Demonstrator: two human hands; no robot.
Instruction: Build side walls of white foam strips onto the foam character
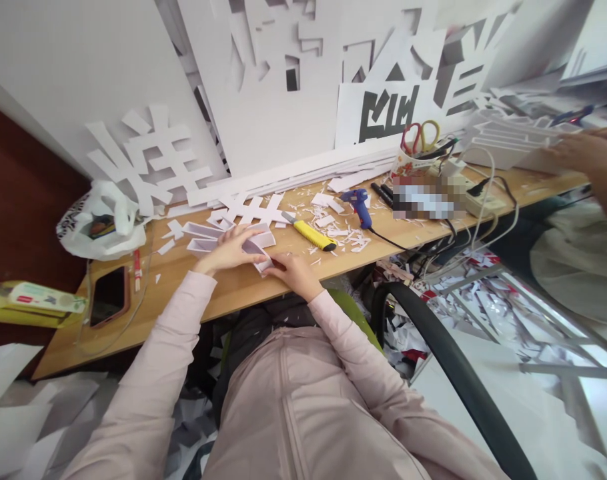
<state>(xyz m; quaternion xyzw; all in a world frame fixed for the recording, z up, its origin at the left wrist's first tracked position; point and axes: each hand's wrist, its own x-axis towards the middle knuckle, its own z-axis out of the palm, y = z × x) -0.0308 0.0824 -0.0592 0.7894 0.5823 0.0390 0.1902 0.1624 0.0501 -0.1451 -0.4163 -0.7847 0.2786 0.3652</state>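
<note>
A white foam-board character piece (201,245) with raised side walls lies on the wooden table (233,293) in front of me. My left hand (235,250) lies over it, thumb and fingers curved round its walls. At its near right end, the thumb and fingertips of my right hand (296,273) pinch the edge. Just beyond my right hand a yellow utility knife (313,235) rests with its blade pointing away to the left. A blue glue gun (359,207) lies farther right, its cord trailing off the table.
White scraps litter the table. A phone (109,295), a plastic bag (103,220) and a yellow bottle (31,303) are at the left. Scissors (419,138) stand in a cup beside a power strip (476,193). A co-worker's hand (578,152) touches white pieces at right. Cut boards (278,127) lean behind.
</note>
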